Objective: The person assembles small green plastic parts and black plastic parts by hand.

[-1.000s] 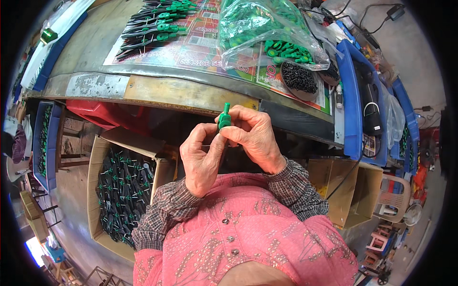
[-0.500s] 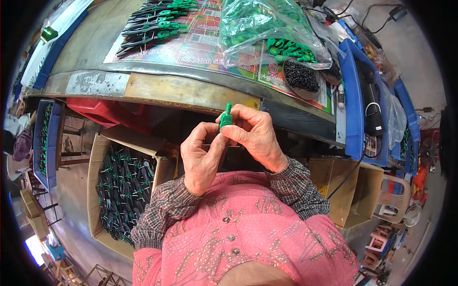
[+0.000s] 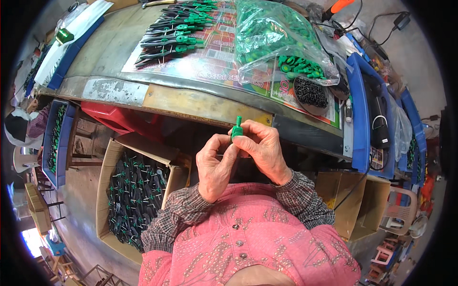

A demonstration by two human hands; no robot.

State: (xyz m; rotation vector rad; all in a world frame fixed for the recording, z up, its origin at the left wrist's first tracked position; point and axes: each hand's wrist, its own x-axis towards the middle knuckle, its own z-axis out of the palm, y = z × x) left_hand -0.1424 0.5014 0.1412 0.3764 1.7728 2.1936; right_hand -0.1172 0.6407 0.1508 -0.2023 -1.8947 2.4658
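In front of my chest, just off the workbench's near edge, I pinch a small green plastic piece [image 3: 237,129] with a threaded stem pointing up. My left hand [image 3: 213,167] has thumb and forefinger closed against its lower part. Around its right side, my right hand [image 3: 261,150] grips with bent fingers and thumb. My fingers hide the lower end of the piece. On the bench ahead lie several black pieces with green ends [image 3: 179,35] in a row. To their right is a clear plastic bag [image 3: 272,38] full of green parts, some spilling out at its mouth [image 3: 300,66].
A dish of small black parts [image 3: 311,95] stands by a blue crate [image 3: 358,119] on the right. Below left, a cardboard box [image 3: 102,209] holds black-and-green pieces. Another open box [image 3: 350,200] stands lower right. A red plastic stool [image 3: 107,117] is under the workbench [image 3: 191,102].
The whole view has shifted slightly, so bench and hands sit a little lower and farther right. Both hands keep their pinch on the green piece, with little visible finger movement.
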